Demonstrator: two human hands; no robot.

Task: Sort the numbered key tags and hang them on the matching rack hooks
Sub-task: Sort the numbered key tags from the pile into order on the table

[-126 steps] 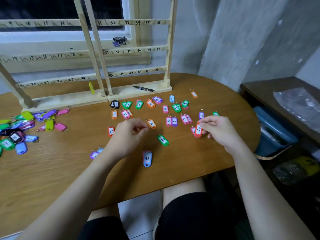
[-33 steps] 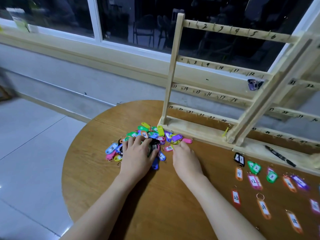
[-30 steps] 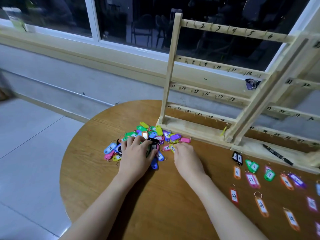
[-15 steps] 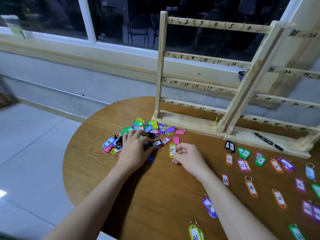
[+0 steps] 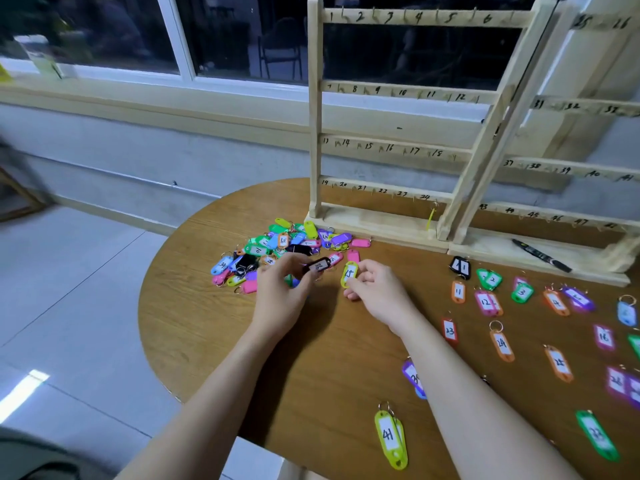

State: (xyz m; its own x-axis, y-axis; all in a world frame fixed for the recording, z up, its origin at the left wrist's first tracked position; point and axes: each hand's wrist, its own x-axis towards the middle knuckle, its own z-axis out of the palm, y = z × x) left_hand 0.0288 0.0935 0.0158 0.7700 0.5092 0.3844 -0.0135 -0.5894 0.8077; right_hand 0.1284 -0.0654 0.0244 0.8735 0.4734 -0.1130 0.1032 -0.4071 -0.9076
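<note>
- The left hand [image 5: 277, 294] pinches a black key tag [image 5: 318, 265] just above the wooden table [image 5: 207, 327], beside the heap of plastic tags [image 5: 277, 245].
- The right hand [image 5: 375, 289] grips a yellow-green tag numbered 15 [image 5: 349, 273] with curled fingers.
- Two wooden racks [image 5: 408, 147] stand behind, with numbered rungs.
- One black marker [image 5: 542, 259] lies on the base.
</note>
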